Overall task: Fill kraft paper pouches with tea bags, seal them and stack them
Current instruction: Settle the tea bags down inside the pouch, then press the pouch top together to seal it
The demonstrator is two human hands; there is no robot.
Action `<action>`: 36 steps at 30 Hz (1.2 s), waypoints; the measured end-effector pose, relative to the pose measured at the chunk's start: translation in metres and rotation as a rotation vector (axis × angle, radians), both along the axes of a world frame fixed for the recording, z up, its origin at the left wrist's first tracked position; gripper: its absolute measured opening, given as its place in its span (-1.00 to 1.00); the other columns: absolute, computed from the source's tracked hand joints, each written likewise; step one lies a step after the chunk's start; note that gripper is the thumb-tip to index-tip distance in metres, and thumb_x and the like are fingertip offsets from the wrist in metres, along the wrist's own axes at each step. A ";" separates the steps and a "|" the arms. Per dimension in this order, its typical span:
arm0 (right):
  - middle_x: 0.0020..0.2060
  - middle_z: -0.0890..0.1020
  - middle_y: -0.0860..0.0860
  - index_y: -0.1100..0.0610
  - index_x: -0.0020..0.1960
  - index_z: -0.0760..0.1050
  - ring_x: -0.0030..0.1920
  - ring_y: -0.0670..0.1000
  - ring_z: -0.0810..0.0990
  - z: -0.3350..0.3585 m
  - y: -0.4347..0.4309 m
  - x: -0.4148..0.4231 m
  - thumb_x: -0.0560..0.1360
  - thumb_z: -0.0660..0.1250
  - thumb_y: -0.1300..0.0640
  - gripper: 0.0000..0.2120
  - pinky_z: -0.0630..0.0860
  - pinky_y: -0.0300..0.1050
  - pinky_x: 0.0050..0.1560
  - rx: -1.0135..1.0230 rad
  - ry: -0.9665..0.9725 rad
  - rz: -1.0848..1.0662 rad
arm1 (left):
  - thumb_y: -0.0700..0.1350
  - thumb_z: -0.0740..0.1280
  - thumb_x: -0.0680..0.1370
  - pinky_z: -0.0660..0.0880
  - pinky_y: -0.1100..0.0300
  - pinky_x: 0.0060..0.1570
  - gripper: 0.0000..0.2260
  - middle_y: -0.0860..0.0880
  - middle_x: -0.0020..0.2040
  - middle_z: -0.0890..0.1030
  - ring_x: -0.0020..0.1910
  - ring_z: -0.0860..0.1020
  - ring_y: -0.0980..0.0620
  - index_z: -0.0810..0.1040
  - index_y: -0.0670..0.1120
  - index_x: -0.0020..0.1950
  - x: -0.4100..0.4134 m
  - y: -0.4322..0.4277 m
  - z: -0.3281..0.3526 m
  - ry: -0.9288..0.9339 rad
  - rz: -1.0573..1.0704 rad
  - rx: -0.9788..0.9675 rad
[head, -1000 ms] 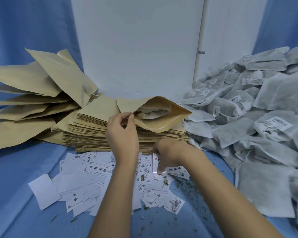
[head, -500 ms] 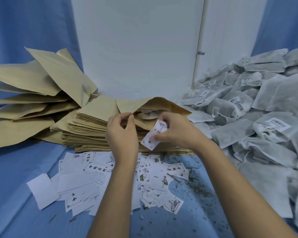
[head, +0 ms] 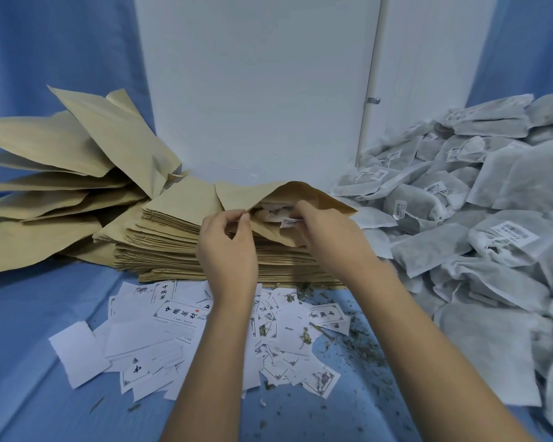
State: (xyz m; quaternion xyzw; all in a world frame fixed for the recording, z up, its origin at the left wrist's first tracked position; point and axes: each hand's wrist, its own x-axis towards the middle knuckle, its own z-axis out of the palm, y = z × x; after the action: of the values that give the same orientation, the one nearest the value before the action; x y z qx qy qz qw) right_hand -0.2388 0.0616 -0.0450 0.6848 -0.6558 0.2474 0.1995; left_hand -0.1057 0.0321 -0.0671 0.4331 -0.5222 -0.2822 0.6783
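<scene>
left hand (head: 227, 250) pinches open pouch (head: 300, 199); right hand (head: 326, 232) slips label (head: 290, 222) inside.

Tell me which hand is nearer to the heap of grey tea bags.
Right. The right hand, pinching a printed slip at the mouth of the open pouch, sits beside the tea bag heap; the left hand pinches the pouch lip farther left.

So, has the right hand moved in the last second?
Yes. The right hand rose from the paper slips to the open pouch atop the pouch stack.
</scene>
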 end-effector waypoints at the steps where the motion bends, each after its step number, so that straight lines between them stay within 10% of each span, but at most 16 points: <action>1: -0.27 0.49 0.07 0.14 0.12 0.38 -0.22 0.19 0.50 0.001 -0.003 0.003 0.59 0.14 0.19 -0.87 0.24 -0.06 -0.36 -0.006 0.035 -0.030 | -0.16 0.35 0.53 0.39 0.50 -0.16 -0.93 0.09 -0.11 0.57 -0.15 0.51 0.25 0.59 0.00 -0.10 0.000 0.000 0.000 -0.002 0.003 -0.005; 6: -0.19 0.54 0.04 0.12 -0.05 0.54 -0.11 0.13 0.52 0.017 -0.031 0.016 0.48 0.26 0.27 -0.88 0.30 -0.11 -0.26 0.076 0.057 -0.156 | -0.17 0.33 0.54 0.40 0.45 -0.15 -0.92 -0.01 -0.13 0.62 -0.13 0.54 0.10 0.60 -0.05 -0.12 0.003 0.000 0.001 0.043 0.028 -0.039; 9: -0.39 0.33 0.03 0.17 -0.36 0.30 -0.24 0.13 0.39 0.023 -0.045 0.024 0.43 0.26 0.37 -0.74 0.26 -0.10 -0.29 0.173 0.023 -0.176 | -0.17 0.33 0.54 0.37 0.51 -0.19 -0.92 -0.01 -0.15 0.63 -0.15 0.55 0.10 0.60 -0.06 -0.12 0.004 0.001 0.003 0.063 0.038 -0.060; 19: -0.27 0.54 0.04 0.09 -0.05 0.62 -0.22 0.11 0.49 0.014 -0.034 0.030 0.49 0.22 0.15 -0.80 0.32 -0.11 -0.28 0.051 -0.175 -0.154 | -0.20 0.36 0.53 0.34 0.57 -0.15 -0.90 0.03 -0.10 0.59 -0.19 0.50 0.38 0.66 -0.15 -0.02 0.001 0.001 0.002 -0.024 0.031 -0.114; 22: -0.45 0.58 -0.02 0.08 -0.35 0.55 -0.32 0.05 0.54 0.010 -0.014 0.039 0.42 0.17 -0.05 -0.69 0.39 -0.12 -0.31 -0.155 -0.668 -0.035 | -0.12 0.37 0.54 0.39 0.49 -0.13 -0.90 0.04 -0.13 0.62 -0.19 0.54 0.32 0.66 -0.11 -0.10 0.001 0.001 0.004 0.052 -0.033 -0.062; 26: -0.58 0.52 0.08 0.19 -0.52 0.53 -0.62 -0.03 0.37 0.006 0.002 0.044 0.49 -0.01 -0.18 -0.36 0.34 -0.33 -0.51 0.563 -1.274 0.205 | -0.20 0.41 0.50 0.53 0.36 -0.25 -0.92 -0.05 -0.09 0.61 -0.21 0.63 0.16 0.54 -0.17 -0.08 0.003 -0.005 0.012 0.517 -0.218 0.223; 29: -0.51 0.50 0.02 0.18 -0.39 0.52 -0.56 -0.04 0.36 0.000 -0.004 0.045 0.46 0.12 -0.32 -0.39 0.37 -0.26 -0.43 0.608 -1.528 0.246 | -0.40 0.36 0.47 0.56 0.38 -0.32 -0.91 -0.15 -0.15 0.56 -0.34 0.63 0.11 0.49 -0.28 -0.09 0.007 -0.008 0.017 0.777 -0.487 0.432; 36: -0.56 0.46 -0.01 0.15 -0.33 0.42 -0.60 -0.06 0.38 -0.021 -0.017 0.068 0.47 0.26 0.05 -0.75 0.36 -0.25 -0.48 0.095 -1.812 0.183 | -0.30 0.21 0.51 0.13 0.38 -0.72 -0.73 0.02 -0.58 0.32 -0.67 0.24 0.17 0.39 -0.15 -0.40 0.005 0.001 0.019 0.382 -0.753 0.674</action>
State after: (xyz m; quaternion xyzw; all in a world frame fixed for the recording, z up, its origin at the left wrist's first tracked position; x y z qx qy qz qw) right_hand -0.1705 0.0449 -0.0660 0.2852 -0.5143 0.6781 -0.4407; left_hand -0.1011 0.0331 -0.0478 0.3507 -0.3893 -0.7313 0.4366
